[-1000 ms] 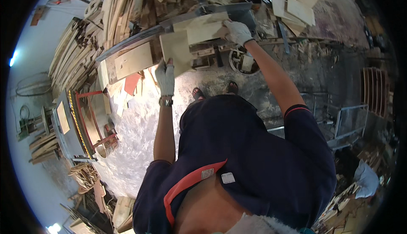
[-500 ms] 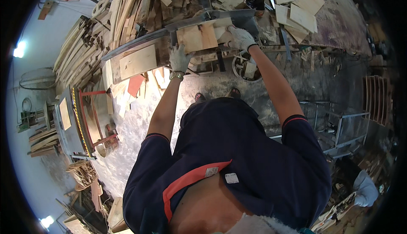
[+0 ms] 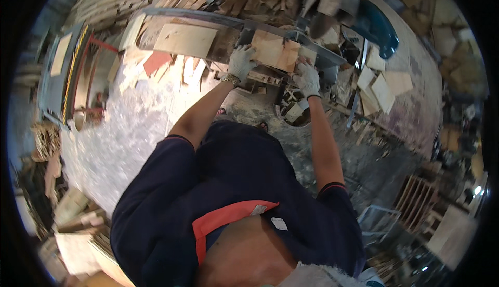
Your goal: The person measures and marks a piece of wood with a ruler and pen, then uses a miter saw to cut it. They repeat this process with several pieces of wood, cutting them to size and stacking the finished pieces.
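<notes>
- The pale, rectangular wooden board (image 3: 267, 49) lay flat on the workbench between the person's two hands, with a browner band toward its right end (part of the same board or a second piece, I couldn't tell).
- The left hand (image 3: 241, 63), in an off-white knitted work glove with a metal-banded watch (image 3: 231, 79) at the wrist, was at the board's left edge, its fingers close together; whether they gripped or merely rested, I couldn't tell.
- The right hand (image 3: 306, 77), gloved alike, was bent over the board's near right corner, fingers curled and partly spread; their hold there was also unclear.
- The step in hand looked to be steadying or lining up the board, since the hands flanked it from both ends.
- The next move seemed to call for even pressure from both sides, to keep the board flat and square.
- Behind the board ran a long, dark-grey metal bar (image 3: 193, 16); whether the two touched was hard to see.
- To the left on the bench lay a larger pale wooden panel (image 3: 185, 40), apart from both hands.
- Above and right was a curved, glossy teal handle-like part (image 3: 375, 24), with overlapping pale wooden offcuts (image 3: 382, 94) below it.
- Lower left, beyond the bench's edge, was a flat red piece (image 3: 155, 62).
</notes>
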A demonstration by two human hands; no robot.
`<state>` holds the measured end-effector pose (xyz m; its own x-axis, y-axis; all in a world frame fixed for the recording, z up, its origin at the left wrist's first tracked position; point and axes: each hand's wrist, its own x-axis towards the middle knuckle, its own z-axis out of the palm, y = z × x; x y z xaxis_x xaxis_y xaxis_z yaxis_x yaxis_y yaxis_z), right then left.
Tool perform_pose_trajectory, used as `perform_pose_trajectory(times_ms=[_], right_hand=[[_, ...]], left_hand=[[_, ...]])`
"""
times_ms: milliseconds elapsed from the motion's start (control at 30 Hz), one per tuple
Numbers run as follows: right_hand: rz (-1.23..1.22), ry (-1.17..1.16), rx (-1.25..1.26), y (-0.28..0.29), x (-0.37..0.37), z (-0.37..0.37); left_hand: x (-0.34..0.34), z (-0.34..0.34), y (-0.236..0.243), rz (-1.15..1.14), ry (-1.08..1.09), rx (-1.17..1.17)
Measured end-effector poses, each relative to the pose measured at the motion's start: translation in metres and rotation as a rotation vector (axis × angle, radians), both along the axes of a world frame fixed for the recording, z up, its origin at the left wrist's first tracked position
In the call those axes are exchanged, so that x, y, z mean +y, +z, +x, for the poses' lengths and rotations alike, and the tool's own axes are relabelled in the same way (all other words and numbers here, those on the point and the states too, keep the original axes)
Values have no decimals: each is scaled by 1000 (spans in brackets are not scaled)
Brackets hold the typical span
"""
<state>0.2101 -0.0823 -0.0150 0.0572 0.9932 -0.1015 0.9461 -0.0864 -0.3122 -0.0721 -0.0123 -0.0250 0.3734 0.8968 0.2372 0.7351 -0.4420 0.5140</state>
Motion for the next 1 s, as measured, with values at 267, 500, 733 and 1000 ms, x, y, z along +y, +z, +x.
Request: perform_pose_trajectory(times_ms=[267,500,733,1000], right_hand=[[86,52,49,-14,-3,9],[176,51,83,-20,-4,6],[194,40,52,-18,-7,3],[210,37,72,-9,-7,-1]], left_hand=[[4,-5,-16,-32,-2,-128],[5,-8,-18,-71,6,-176],[8,-12,-22,-73,-19,-201],[10,-10,-21,-59,-5,-185]])
